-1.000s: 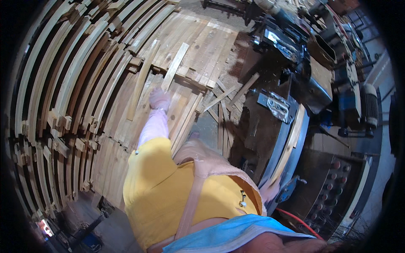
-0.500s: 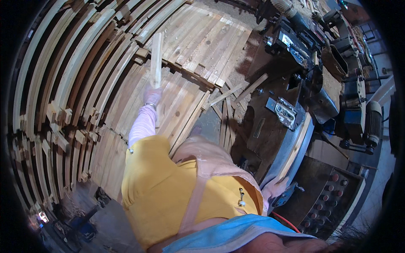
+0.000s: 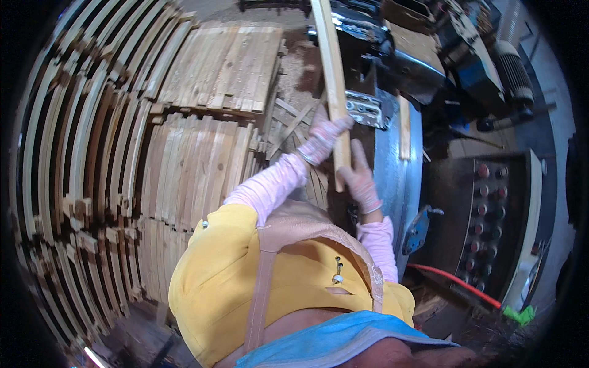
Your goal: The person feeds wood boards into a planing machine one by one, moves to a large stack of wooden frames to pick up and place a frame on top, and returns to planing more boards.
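Observation:
A long pale wooden strip (image 3: 333, 67) slants across the front of me, its near end low and its far end past the top edge of the view. My left hand (image 3: 328, 133), in a thin pinkish glove, is closed around it toward the near end. Just below and to the right, my right hand (image 3: 362, 184), gloved too, has its thumb against the strip near that end. The fingers of this hand stretch forward beside the wood. On the grey metal machine bed (image 3: 389, 196) at my right lies a second, shorter-looking wooden strip (image 3: 404, 129).
Stacked wooden boards (image 3: 190, 165) stand at the left, beside racks of curved-looking wooden pieces (image 3: 86, 135). Loose offcuts (image 3: 288, 122) lie behind my left arm. A slotted metal plate (image 3: 366, 110) sits by the bed. A button panel (image 3: 488, 227) and red hose (image 3: 454, 279) are at the right.
My left hand has swung the strip from the board stacks rightward to the machine. My right hand has come off the strip on the bed to the carried one. My view has turned right.

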The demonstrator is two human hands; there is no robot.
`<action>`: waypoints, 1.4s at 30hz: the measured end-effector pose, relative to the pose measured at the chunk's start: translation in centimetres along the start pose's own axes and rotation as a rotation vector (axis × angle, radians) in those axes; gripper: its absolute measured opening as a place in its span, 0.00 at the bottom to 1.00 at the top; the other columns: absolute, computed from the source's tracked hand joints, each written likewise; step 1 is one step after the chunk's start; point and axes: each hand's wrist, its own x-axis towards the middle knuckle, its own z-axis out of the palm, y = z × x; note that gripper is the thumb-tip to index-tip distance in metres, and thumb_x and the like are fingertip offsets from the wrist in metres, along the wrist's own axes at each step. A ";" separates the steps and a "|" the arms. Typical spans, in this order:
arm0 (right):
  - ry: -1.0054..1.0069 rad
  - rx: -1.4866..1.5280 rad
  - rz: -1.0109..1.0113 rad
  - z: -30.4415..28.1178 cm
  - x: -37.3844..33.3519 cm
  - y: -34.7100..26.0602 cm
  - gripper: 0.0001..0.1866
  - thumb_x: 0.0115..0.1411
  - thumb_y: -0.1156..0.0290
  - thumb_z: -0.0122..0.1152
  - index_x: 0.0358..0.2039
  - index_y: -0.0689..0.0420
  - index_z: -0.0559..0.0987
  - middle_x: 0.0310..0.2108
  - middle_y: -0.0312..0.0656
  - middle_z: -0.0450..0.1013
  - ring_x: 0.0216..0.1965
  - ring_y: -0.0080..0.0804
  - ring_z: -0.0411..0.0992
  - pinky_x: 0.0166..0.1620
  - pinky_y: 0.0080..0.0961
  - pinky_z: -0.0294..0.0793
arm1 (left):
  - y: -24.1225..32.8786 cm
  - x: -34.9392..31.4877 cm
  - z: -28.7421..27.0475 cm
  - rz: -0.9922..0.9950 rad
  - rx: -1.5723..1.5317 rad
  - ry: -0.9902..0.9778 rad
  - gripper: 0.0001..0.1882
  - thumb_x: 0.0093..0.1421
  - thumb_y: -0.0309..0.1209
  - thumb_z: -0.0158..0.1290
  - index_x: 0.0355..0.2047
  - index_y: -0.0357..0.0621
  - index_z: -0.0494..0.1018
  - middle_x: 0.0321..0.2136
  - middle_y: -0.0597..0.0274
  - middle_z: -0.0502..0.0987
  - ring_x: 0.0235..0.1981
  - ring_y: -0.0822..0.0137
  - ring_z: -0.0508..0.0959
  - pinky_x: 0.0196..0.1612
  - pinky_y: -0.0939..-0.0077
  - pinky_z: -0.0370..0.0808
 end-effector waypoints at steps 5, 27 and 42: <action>0.385 0.028 0.335 -2.1 -11.5 -1.7 0.47 0.59 0.71 0.69 0.74 0.65 0.55 0.73 0.52 0.58 0.72 0.41 0.58 0.72 0.33 0.55 | -8.6 -1.7 6.6 -0.078 -0.189 -0.250 0.39 0.61 0.35 0.65 0.69 0.40 0.62 0.54 0.51 0.78 0.54 0.62 0.79 0.57 0.72 0.76; 0.717 -1.004 0.483 -8.7 4.2 7.6 0.33 0.67 0.53 0.58 0.68 0.52 0.66 0.52 0.58 0.78 0.51 0.62 0.76 0.52 0.54 0.75 | -9.2 -6.9 -50.8 -0.550 1.127 0.982 0.42 0.58 0.50 0.59 0.65 0.33 0.66 0.61 0.35 0.73 0.58 0.43 0.77 0.65 0.58 0.70; 0.320 -1.033 0.954 -2.5 -15.7 0.7 0.34 0.67 0.52 0.57 0.67 0.60 0.67 0.52 0.61 0.76 0.46 0.57 0.78 0.48 0.49 0.77 | -8.1 -13.3 -65.8 0.306 -0.972 1.691 0.41 0.65 0.57 0.52 0.64 0.32 0.64 0.61 0.42 0.72 0.63 0.49 0.70 0.66 0.60 0.65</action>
